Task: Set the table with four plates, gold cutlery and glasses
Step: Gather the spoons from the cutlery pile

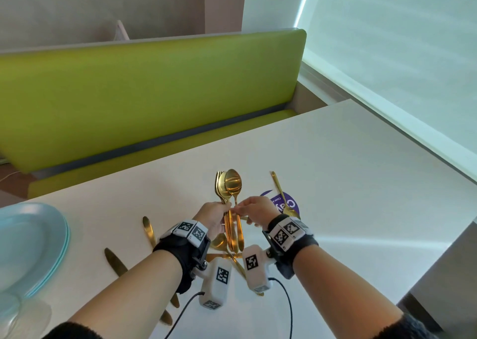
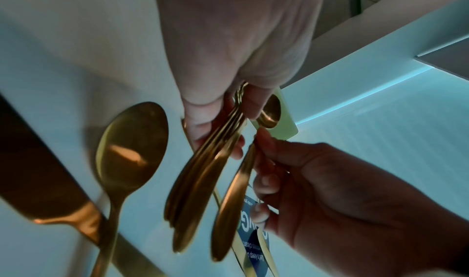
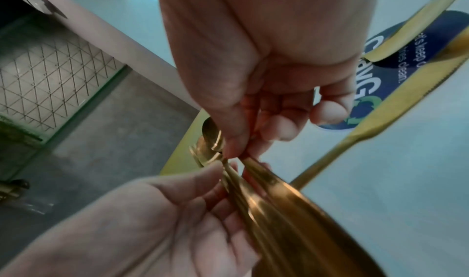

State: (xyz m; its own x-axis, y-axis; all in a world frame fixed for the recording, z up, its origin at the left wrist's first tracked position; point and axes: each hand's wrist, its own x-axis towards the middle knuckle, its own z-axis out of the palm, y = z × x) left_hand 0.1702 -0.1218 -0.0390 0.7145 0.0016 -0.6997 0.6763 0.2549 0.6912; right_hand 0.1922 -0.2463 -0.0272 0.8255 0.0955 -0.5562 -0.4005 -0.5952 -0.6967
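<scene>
My left hand [image 1: 212,216] grips the gold cutlery bundle [image 1: 228,184]; my right hand [image 1: 254,209] pinches one spoon handle [image 1: 238,231]; at 2 o'clock, the sticker [image 3: 396,64] reads "clean".

Left hand [image 2: 228,60] clutching gold cutlery bundle [image 2: 203,173], right hand [image 2: 330,191] pinching one handle [image 2: 233,197]

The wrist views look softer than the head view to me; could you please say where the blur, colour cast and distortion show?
Left wrist view: the bundle of gold cutlery is motion-smeared, the right hand dark against a cyan-lit table. Right wrist view: nearest handles blur out of focus; the left hand is soft. Head view: sharpest, though wide-angle bends the green bench.
</scene>
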